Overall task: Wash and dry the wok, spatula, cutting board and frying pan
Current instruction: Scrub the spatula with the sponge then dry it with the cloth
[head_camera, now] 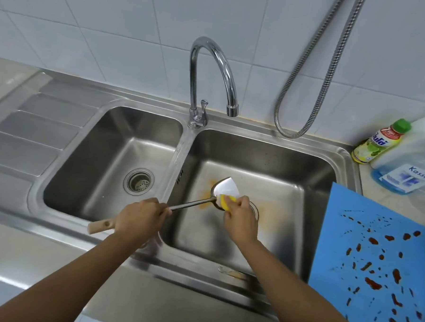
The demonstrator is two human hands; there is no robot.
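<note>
My left hand (pixel 140 217) grips the metal spatula (pixel 223 187) by its shaft, just ahead of the wooden handle end (pixel 101 226). The blade hangs over the right sink basin (pixel 291 189). My right hand (pixel 240 215) pinches a yellow sponge (pixel 225 202) and presses it against the blade's near part. A blue cutting board (pixel 373 267), spotted with reddish-brown sauce stains, lies on the counter to the right of the sink. Neither the wok nor the frying pan is in view.
A chrome gooseneck tap (pixel 212 74) stands behind the divider, no water running. The left basin (pixel 113 160) holds only its drain strainer. An orange stain marks the right basin's floor. A green-capped dish soap bottle (pixel 380 142) and a clear jug of blue liquid (pixel 410 164) stand at the back right. A metal hose (pixel 317 75) hangs on the wall.
</note>
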